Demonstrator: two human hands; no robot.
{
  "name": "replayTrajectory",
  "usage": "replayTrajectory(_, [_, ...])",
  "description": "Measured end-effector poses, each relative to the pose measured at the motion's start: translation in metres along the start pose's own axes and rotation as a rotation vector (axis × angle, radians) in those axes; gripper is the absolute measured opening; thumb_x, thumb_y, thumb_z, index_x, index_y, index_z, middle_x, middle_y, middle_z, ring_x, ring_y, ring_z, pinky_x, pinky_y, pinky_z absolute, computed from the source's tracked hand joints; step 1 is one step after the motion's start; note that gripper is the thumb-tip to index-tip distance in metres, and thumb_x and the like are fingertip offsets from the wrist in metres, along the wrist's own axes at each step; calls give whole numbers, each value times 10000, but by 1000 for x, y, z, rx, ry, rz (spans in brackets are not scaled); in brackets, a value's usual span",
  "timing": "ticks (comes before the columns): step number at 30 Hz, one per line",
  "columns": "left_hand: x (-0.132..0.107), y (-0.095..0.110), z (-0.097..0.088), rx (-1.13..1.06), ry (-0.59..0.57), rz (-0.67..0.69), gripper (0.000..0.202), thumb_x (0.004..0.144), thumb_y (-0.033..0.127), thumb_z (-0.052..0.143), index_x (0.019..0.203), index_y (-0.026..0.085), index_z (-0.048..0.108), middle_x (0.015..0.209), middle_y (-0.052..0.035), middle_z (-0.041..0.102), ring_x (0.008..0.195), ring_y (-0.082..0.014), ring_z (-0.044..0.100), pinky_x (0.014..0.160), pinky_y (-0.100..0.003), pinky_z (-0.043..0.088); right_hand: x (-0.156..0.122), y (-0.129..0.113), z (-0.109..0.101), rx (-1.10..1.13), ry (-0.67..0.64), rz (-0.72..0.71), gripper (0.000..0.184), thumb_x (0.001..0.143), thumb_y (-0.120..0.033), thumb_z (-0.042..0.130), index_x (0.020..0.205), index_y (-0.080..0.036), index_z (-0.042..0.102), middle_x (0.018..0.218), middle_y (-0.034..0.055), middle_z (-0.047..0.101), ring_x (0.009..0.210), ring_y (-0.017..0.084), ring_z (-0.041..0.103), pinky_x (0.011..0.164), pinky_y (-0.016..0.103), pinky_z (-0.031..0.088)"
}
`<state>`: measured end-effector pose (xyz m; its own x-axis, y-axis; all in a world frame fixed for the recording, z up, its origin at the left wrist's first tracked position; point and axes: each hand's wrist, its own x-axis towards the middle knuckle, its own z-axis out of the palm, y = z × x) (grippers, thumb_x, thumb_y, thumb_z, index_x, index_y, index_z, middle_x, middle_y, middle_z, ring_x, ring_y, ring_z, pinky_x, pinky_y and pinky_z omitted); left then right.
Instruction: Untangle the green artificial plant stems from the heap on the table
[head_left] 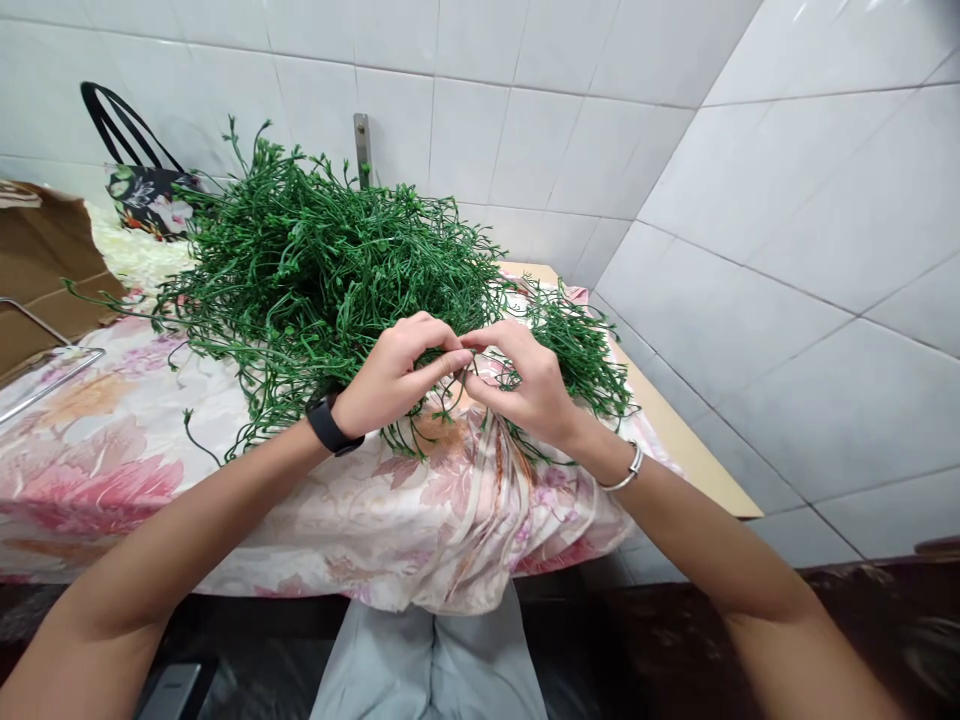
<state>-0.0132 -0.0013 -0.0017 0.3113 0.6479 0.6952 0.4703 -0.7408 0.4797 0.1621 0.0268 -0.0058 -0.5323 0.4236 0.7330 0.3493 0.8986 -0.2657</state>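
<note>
Bare fingertips pinching a skinny plastic stem (pixel 462 378), right in front of the big heap of fake greenery (pixel 330 270)

So the left hand (pixel 405 368) and right hand (pixel 529 385) are both curled into a nearly closed pinch, tips meeting on that stem. The heap's on a bench (pixel 686 440) draped in a floral cloth (pixel 322 525), kinda rumpled in front of it; bare tan edge shows over right, past a smaller green bunch (pixel 577 350). Left of the heap: brown cardboard (pixel 52 265) and a bent metal wire (pixel 56 388). Floral tote (pixel 142 200) sits behind-left, white tiled wall (pixel 480 130) behind everything.
</note>
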Motion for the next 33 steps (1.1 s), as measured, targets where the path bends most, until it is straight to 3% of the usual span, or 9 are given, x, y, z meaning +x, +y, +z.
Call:
replayTrajectory(6, [0, 1, 2, 29, -31, -31, 280, 748, 433, 593, 678, 166, 542, 699, -5, 585, 683, -124, 499, 648, -253, 369, -2, 4, 1, 16, -18, -53, 110, 821, -283, 528, 864, -194, 578, 795, 44, 633, 750, 159, 543, 726, 321, 408])
replayTrajectory(11, [1, 3, -5, -49, -56, -47, 238, 740, 388, 617, 687, 161, 572, 695, 4, 605, 657, -106, 520, 640, -240, 384, 0, 8, -4, 12, -2, -122, 97, 837, -231, 517, 809, -221, 609, 715, 10, 633, 681, 139, 538, 703, 323, 389])
replayTrajectory(15, [2, 2, -10, -77, -106, -40, 212, 703, 370, 659, 714, 163, 611, 742, -12, 638, 717, -122, 552, 695, -252, 409, 1, 6, -10, 133, 55, -21, 92, 844, -221, 513, 838, -220, 605, 726, -2, 653, 691, 122, 574, 712, 304, 407])
replayTrajectory(18, [2, 0, -9, -56, -130, -41, 223, 695, 386, 663, 684, 170, 608, 719, -12, 629, 728, -131, 535, 697, -265, 412, 2, 5, -13, 254, 58, 105, 238, 887, -318, 428, 742, -200, 576, 673, 9, 612, 650, 110, 562, 659, 281, 415])
replayTrajectory(21, [1, -2, -6, -64, -89, -43, 243, 707, 408, 643, 664, 173, 600, 698, -13, 616, 718, -132, 522, 671, -264, 416, 2, 4, -14, 315, -28, 129, 430, 897, -438, 338, 603, -187, 524, 581, 4, 535, 574, 96, 502, 617, 270, 400])
replayTrajectory(23, [0, -3, -4, -65, -47, -32, 231, 714, 400, 638, 677, 175, 602, 719, -15, 617, 733, -134, 522, 679, -263, 421, 2, 4, -13, 283, -105, 112, 375, 842, -456, 461, 598, -182, 536, 577, -7, 532, 571, 91, 486, 609, 261, 391])
replayTrajectory(26, [0, -4, -5, -63, -17, -16, 195, 722, 362, 641, 690, 173, 604, 732, -12, 616, 739, -128, 521, 683, -252, 422, 3, 2, -12, 262, -168, 84, 189, 767, -347, 612, 683, -179, 591, 635, -13, 571, 596, 85, 497, 603, 243, 393])
replayTrajectory(29, [1, -3, -7, -69, -13, -19, 164, 700, 327, 670, 717, 169, 629, 744, -10, 630, 752, -123, 529, 707, -245, 423, 3, 0, -12, 287, -115, 77, 169, 829, -275, 534, 709, -179, 604, 664, -4, 586, 625, 87, 520, 610, 242, 404])
replayTrajectory(33, [2, 0, -9, -56, 25, -85, 176, 704, 303, 671, 784, 147, 670, 778, -34, 644, 747, -120, 553, 714, -244, 429, 4, 1, -14, 282, 76, 104, 210, 856, -240, 485, 679, -164, 568, 661, 1, 567, 637, 89, 530, 616, 242, 415])
